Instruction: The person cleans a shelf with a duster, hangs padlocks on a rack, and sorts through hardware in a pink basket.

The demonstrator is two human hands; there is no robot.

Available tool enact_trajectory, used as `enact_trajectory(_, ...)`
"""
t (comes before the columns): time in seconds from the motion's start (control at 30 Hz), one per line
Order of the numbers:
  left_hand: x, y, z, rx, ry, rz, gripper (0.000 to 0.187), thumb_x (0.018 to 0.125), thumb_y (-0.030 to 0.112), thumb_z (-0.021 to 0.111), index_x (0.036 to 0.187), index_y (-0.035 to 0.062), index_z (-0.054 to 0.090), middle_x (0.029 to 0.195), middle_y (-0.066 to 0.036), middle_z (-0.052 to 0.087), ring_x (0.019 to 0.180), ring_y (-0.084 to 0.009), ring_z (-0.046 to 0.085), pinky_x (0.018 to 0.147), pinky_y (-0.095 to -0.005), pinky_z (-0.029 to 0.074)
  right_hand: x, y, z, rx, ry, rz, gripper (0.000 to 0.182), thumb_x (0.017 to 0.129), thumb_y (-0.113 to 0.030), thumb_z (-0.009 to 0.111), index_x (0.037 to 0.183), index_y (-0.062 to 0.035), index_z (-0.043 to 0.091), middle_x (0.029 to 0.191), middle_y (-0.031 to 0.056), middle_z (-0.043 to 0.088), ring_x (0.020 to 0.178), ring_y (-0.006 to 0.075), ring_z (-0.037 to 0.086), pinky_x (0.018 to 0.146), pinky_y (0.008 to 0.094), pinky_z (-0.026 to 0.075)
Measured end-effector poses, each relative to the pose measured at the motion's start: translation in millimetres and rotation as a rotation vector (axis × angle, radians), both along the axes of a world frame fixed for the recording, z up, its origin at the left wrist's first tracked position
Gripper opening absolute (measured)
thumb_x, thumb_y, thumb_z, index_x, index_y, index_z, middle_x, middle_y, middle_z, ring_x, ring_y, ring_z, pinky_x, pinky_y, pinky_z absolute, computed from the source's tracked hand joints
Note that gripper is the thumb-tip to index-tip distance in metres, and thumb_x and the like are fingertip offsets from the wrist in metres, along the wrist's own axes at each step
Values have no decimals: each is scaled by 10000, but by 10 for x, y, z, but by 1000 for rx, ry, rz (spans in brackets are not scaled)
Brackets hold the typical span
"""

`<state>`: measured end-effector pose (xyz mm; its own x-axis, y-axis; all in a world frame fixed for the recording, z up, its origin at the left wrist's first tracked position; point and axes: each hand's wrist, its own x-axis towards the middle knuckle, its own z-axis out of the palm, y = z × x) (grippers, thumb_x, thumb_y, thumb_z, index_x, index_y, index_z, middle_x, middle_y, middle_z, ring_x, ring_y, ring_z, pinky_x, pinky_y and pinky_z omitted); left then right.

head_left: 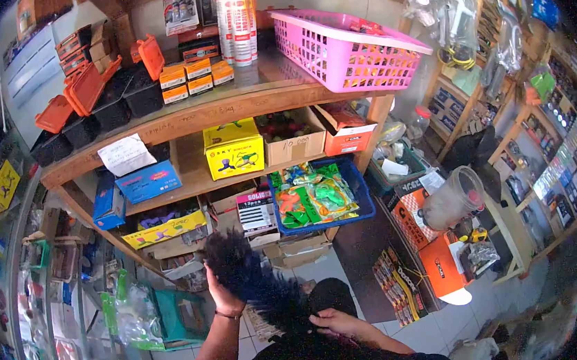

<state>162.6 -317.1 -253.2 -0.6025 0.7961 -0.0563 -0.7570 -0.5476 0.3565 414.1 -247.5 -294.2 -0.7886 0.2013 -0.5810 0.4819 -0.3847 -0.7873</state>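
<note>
Both hands, left hand (225, 298) and right hand (335, 321), grip closed around black feather duster (257, 284), lying diagonally, bushy end up-left

Wooden shelf unit (212, 111), three tiers. Top: pink basket (342, 46), white cans (237, 25), small orange boxes (196, 76), black cases with orange lids (97, 101). Middle: yellow box (233, 148), cardboard box (293, 138), orange box (348, 131), blue box (150, 181), paper note (125, 154). Lower: blue tray (363, 197) holding green packets (314, 195).
</note>
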Motion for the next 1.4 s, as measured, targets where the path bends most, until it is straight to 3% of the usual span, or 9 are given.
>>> enact_trajectory(0.5, -130, 101, -151, 37, -91, 38, 554, 845, 500, 367, 1238, 114, 420, 1203, -80, 478, 1064, -271, 470, 913, -422, 364, -91, 73, -70, 39, -4, 33, 376, 862, -413, 471, 626, -123, 439, 468, -42, 346, 379, 56, 298, 331, 222, 216)
enact_trajectory(0.57, -151, 132, -281, 283, 244, -91, 586, 843, 528, 358, 1233, 95, 417, 1214, -78, 472, 1104, -276, 447, 933, -419, 346, 1, 106, -89, 28, -14, 38, 378, 859, -419, 474, 627, -122, 442, 468, -42, 348, 376, 56, 300, 328, 220, 217)
enact_trajectory(0.7, 63, 194, 4, 1, -56, -2, 613, 832, 556, 345, 1241, 105, 408, 1215, -83, 469, 1087, -279, 457, 925, -444, 347, 95, 69, 213, 22, -115, -130, 353, 875, -358, 469, 604, -146, 388, 451, -50, 343, 342, 38, 276, 282, 213, 194)
enact_trajectory(0.9, 270, 217, -325, 263, 161, -274, 613, 837, 552, 338, 1272, 122, 369, 1255, -79, 428, 1103, -280, 439, 945, -455, 321, 380, 129, 169, 65, -114, -35, 376, 855, -319, 524, 562, -132, 381, 458, -40, 361, 370, 53, 305, 357, 217, 221)
enact_trajectory(1.0, 445, 335, -96, -72, -73, -92, 584, 831, 528, 356, 1270, 145, 377, 1267, -73, 416, 1133, -278, 413, 966, -458, 297, 616, 150, 141, -114, -122, -222, 350, 849, -342, 521, 595, -114, 443, 468, -53, 348, 385, 73, 299, 353, 247, 210)
enact_trajectory(1.13, 605, 330, -283, -29, -2, -302, 700, 788, 597, 343, 1293, 112, 341, 1285, -96, 394, 1155, -301, 385, 985, -458, 271, 817, 217, 276, 12, -291, -78, 323, 841, -295, 543, 589, -115, 450, 443, -44, 356, 359, 50, 309, 344, 223, 231)
enact_trajectory(1.17, 636, 398, -267, 449, -147, -442, 675, 808, 578, 300, 1295, 113, 339, 1293, -104, 384, 1177, -295, 364, 992, -459, 259, 854, 219, 212, 43, -198, -123, 340, 842, -300, 537, 569, -121, 443, 440, -40, 371, 352, 41, 315, 337, 213, 240)
enact_trajectory(1.2, 687, 366, -265, -59, 26, -260, 681, 814, 590, 298, 1297, 111, 334, 1300, -103, 378, 1196, -291, 347, 997, -465, 249, 933, 255, 268, -109, -203, -210, 363, 842, -307, 535, 550, -124, 424, 445, -35, 384, 354, 46, 323, 328, 216, 236)
enact_trajectory(1.4, 885, 677, 19, -28, -170, -366, 689, 822, 609, 278, 1296, 113, 333, 1312, -88, 365, 1202, -285, 344, 1007, -453, 239, 1049, 278, 457, 47, -249, -222, 357, 861, -292, 514, 571, -106, 421, 459, -37, 381, 375, 49, 326, 335, 223, 250)
